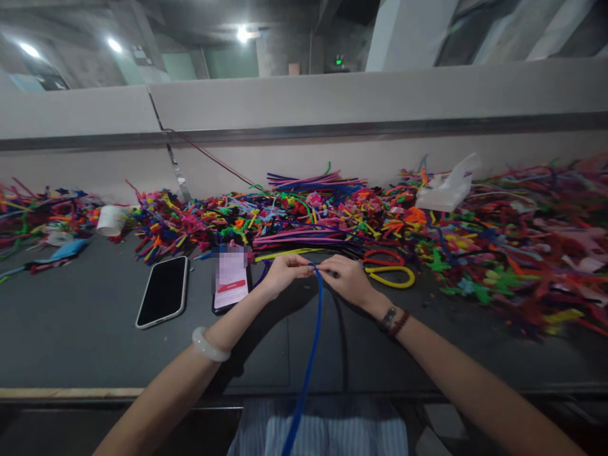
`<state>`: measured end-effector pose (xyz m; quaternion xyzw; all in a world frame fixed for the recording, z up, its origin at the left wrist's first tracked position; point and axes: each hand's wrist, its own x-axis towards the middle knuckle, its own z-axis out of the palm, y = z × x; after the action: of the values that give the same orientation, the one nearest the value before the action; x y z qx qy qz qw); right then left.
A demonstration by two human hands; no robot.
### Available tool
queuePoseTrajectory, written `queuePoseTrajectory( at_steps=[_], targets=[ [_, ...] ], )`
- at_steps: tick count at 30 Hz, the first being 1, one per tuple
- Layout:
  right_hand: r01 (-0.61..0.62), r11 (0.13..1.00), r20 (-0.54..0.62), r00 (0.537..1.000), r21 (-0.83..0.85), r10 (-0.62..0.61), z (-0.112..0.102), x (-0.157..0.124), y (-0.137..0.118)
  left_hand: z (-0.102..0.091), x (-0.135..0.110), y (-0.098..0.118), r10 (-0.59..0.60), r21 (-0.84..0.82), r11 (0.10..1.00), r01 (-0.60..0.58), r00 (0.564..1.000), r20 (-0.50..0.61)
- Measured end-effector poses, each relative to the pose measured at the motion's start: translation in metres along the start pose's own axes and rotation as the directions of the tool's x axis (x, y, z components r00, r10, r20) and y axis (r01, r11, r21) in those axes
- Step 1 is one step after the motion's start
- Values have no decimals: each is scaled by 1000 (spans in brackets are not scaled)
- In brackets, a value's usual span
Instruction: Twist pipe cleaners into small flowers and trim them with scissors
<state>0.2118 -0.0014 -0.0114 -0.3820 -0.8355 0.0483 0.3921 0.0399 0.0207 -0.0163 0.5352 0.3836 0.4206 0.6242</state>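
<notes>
A long blue pipe cleaner (311, 345) runs from my lap up to both hands over the dark table (95, 329). My left hand (284, 272) pinches its top end from the left, fingers closed. My right hand (348, 278) pinches the same end from the right, fingertips almost meeting the left ones. A white bangle sits on my left wrist; a watch and a red cord are on my right. Just beyond my right hand lie a yellow loop (390, 276) and a red loop (384, 257) of pipe cleaner.
A wide heap of coloured pipe cleaners (332, 215) spans the table's back, thickest at the right. A dark phone (163, 291) and a lit phone (230, 282) lie left of my hands. A white cup (111, 220) lies at the left, a white plastic bag (449, 187) at the right.
</notes>
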Motion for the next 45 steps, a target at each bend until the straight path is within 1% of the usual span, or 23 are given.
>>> queuePoseTrajectory(
  at_steps=[2,4,5,7,10,12,13,15,19,22,25,28,30,33,35,37,38,39,40,41,42,43,45],
  targets=[
    [-105,991,20,994,88,104,-2,2,-2,0,-1,1,9,35,999,-9,1000,0],
    [-258,948,79,966,188,247,-4,5,-2,0,-2,3,7,50,999,-7,1000,8],
    [-340,908,129,940,246,317,-5,6,-1,0,-2,4,0,49,999,-1,1000,12],
    [-488,791,248,872,368,422,-5,8,2,1,-3,6,-26,32,999,25,999,24],
    [-616,603,380,788,508,485,-4,9,7,1,-2,6,-64,-14,998,64,997,31],
    [-651,526,414,757,547,506,-3,9,9,1,-2,6,-71,-40,997,73,997,41],
    [-656,508,421,751,558,509,-3,9,9,0,-1,5,-73,-48,996,75,996,46],
    [-639,526,405,766,561,499,-4,9,9,0,-1,6,-78,-58,995,81,996,53],
    [-528,700,288,849,481,442,-6,8,6,1,-2,8,-105,-69,992,107,994,39],
    [-454,798,218,891,397,399,-6,7,3,3,-4,9,-148,-42,988,151,987,60],
    [-418,833,194,908,363,371,-4,7,3,2,-5,9,-165,-39,985,169,982,89],
    [-446,805,232,894,390,383,-4,7,4,0,-3,6,-147,-24,988,150,983,107],
    [-513,740,297,858,436,420,-5,8,4,-1,-2,4,-79,29,997,76,989,127],
    [-644,565,425,765,516,485,-10,11,4,0,-3,4,94,149,982,-118,983,159],
    [-717,428,509,695,551,508,-15,12,3,2,-6,6,192,230,946,-229,966,172],
    [-767,307,588,633,563,504,-20,13,3,4,-9,10,257,312,900,-305,948,185],
    [-783,264,619,611,562,493,-21,13,3,4,-11,11,280,350,876,-332,941,192],
    [-789,242,634,603,565,484,-22,13,2,5,-12,13,297,384,854,-351,935,194],
    [-780,244,627,614,577,479,-22,13,2,5,-13,14,313,406,839,-363,931,188],
    [-754,274,595,645,597,480,-21,13,2,5,-13,14,326,416,832,-368,930,172],
    [-712,330,538,692,620,482,-19,13,1,5,-13,14,331,407,838,-364,931,152],
    [-657,410,462,745,632,481,-18,13,1,5,-12,14,318,380,858,-347,938,137],
    [-540,589,310,837,602,450,-14,12,1,5,-9,12,222,286,925,-251,966,131]
  ],
)
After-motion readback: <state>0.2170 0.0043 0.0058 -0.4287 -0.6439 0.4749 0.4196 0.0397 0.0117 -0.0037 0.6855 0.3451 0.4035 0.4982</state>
